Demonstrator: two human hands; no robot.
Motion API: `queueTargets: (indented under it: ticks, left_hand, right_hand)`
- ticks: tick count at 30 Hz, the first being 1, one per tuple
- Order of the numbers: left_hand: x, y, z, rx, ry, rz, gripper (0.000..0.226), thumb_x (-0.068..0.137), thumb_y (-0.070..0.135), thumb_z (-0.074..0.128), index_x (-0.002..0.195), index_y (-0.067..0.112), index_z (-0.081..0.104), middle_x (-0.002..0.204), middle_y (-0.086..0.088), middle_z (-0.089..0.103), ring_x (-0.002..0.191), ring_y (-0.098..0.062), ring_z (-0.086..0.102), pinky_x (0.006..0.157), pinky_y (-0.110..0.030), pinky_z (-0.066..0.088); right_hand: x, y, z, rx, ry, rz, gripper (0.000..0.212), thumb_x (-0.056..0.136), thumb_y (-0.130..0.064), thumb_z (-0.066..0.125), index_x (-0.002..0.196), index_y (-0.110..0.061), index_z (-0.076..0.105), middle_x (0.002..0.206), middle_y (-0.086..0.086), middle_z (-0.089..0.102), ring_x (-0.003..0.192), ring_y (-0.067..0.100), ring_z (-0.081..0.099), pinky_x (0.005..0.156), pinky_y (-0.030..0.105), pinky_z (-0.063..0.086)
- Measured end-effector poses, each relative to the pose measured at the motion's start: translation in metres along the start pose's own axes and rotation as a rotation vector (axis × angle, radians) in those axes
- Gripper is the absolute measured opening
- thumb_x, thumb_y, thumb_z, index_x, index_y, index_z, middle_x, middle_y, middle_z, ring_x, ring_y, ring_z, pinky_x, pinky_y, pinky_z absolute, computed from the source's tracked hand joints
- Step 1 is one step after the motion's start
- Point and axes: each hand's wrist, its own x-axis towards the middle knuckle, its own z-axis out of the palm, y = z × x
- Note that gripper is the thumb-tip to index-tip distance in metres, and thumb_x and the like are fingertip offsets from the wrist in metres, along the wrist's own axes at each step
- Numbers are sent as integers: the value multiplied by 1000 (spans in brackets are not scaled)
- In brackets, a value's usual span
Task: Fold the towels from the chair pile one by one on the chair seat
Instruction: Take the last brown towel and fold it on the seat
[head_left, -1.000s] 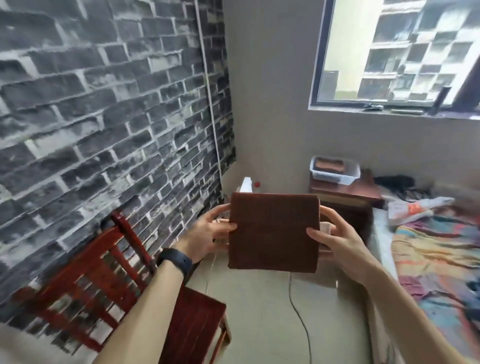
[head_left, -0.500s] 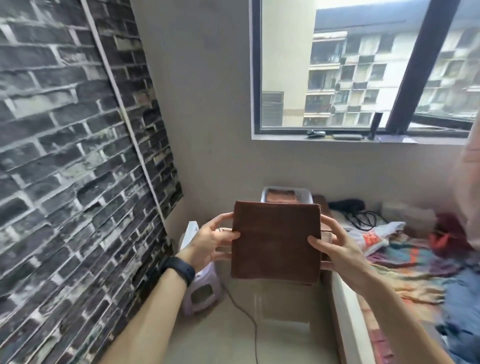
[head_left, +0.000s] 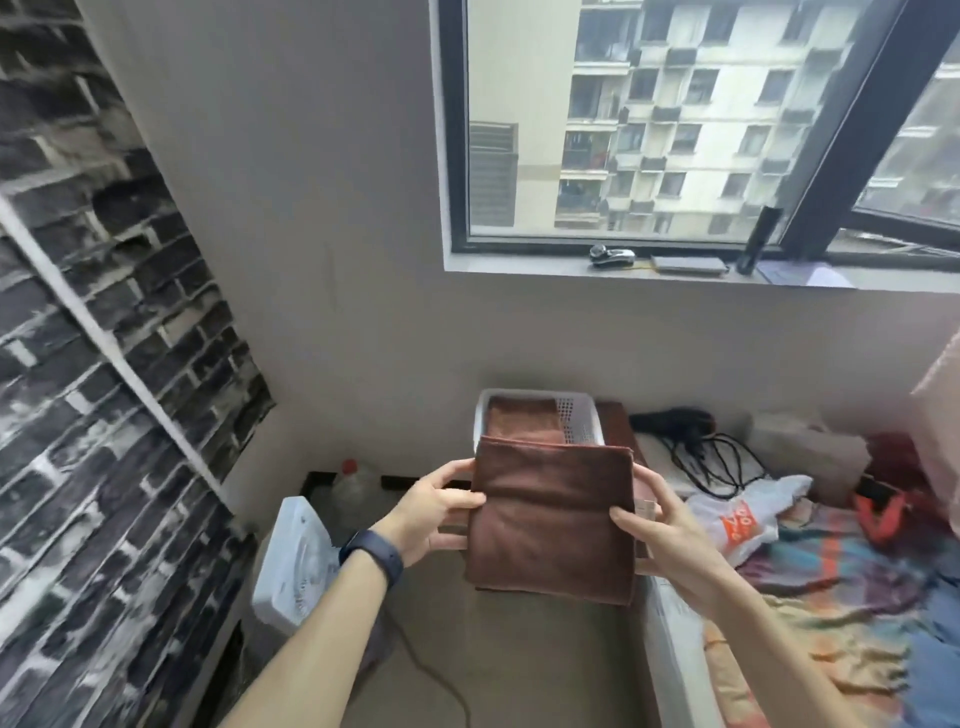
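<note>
A folded brown towel (head_left: 553, 519) is held flat in the air in front of me, a neat square. My left hand (head_left: 434, 512) grips its left edge, thumb on top; a dark band sits on that wrist. My right hand (head_left: 662, 535) grips its right edge the same way. Just beyond the towel stands a white plastic basket (head_left: 576, 421) with another folded brown towel (head_left: 522, 423) inside. The chair and its pile are out of view.
A white fan (head_left: 293, 561) stands on the floor at the left, with a clear bottle (head_left: 350, 488) behind it. A bed with a colourful blanket (head_left: 831, 597), a white bag (head_left: 740, 519) and black cables (head_left: 701, 457) lies to the right. The window sill (head_left: 649, 273) holds small items.
My view has swung right and up, away from the red chair toward the window and basket. Both hands keep the folded towel and have carried it closer to the basket.
</note>
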Motion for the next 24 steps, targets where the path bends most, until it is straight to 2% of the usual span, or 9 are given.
queueTargets:
  ticks: [2, 7, 9, 13, 18, 21, 24]
  left_hand:
    - [37, -4, -4, 5, 1, -60, 42, 89, 6, 64, 122, 31, 61, 101, -6, 73, 89, -22, 70, 87, -49, 54]
    - [133, -14, -16, 31, 34, -204, 44, 90, 8, 63, 124, 34, 58, 106, -9, 74, 89, -24, 70, 89, -49, 54]
    - [172, -14, -20, 46, 56, -247, 43, 90, 9, 62, 125, 34, 57, 105, -9, 74, 88, -24, 69, 89, -48, 53]
    - [252, -5, -25, 29, 134, -308, 43, 91, 9, 60, 126, 33, 56, 105, -9, 74, 87, -24, 71, 85, -47, 55]
    - [327, 3, -24, 26, 254, -425, 40, 93, 10, 60, 129, 26, 54, 110, -8, 71, 87, -23, 69, 83, -45, 56]
    - [360, 6, -26, 19, 315, -461, 40, 93, 12, 61, 130, 24, 53, 118, -10, 69, 93, -24, 66, 85, -44, 55]
    - [398, 10, -29, 17, 360, -472, 35, 94, 11, 60, 127, 24, 55, 117, -9, 68, 94, -23, 66, 78, -38, 56]
  right_hand:
    - [32, 7, -5, 4, 10, 60, 52, 94, -5, 64, 124, -47, 58, 103, 12, 76, 97, 31, 74, 75, 55, 60]
    - [124, 28, -16, -2, 15, 190, 50, 95, -4, 64, 129, -39, 57, 105, 9, 75, 97, 25, 74, 64, 42, 60]
    - [168, 36, -22, -8, 5, 243, 50, 95, -5, 63, 129, -40, 56, 106, 6, 76, 96, 24, 74, 64, 41, 60]
    - [264, 48, -37, -17, -47, 355, 48, 96, -11, 64, 130, -44, 55, 122, 6, 68, 108, 29, 69, 78, 58, 59]
    - [358, 53, -49, -78, -93, 463, 45, 98, -17, 62, 131, -45, 51, 124, -2, 65, 109, 25, 67, 83, 57, 58]
    - [403, 57, -53, -162, -104, 479, 46, 98, -16, 62, 133, -43, 49, 131, -1, 62, 115, 25, 63, 95, 54, 54]
    - [446, 61, -53, -198, -116, 497, 45, 99, -17, 60, 134, -41, 47, 133, 1, 61, 118, 24, 61, 103, 50, 49]
